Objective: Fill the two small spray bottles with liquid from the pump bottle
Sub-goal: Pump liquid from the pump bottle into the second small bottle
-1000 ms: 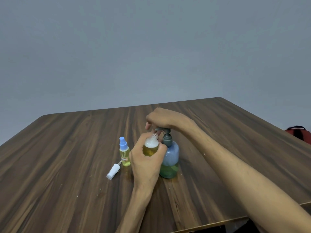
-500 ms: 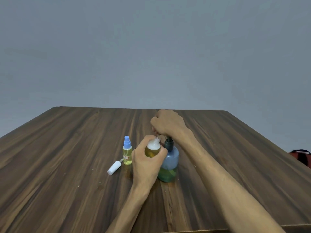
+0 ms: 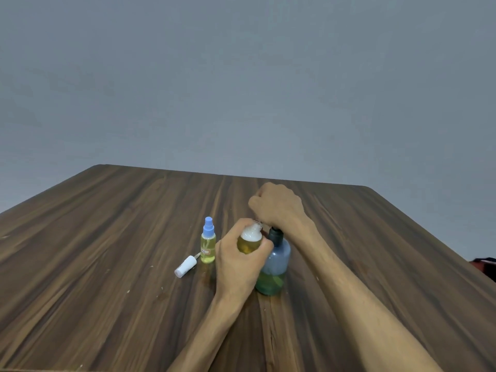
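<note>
One small spray bottle (image 3: 208,244) already stands closed with its blue sprayer on the counter (image 3: 107,237), full of yellow liquid; I judge this one finished. Just left of it lies a white sprayer cap (image 3: 185,266), not yet mounted. To the right, the left hand (image 3: 239,261) grips the open second bottle (image 3: 250,239), filled nearly to the shoulder, foam on top. Beside it stands the pump bottle (image 3: 273,264), green liquid low inside. The right hand (image 3: 277,208) curls over its pump head. What remains, I think, is capping.
</note>
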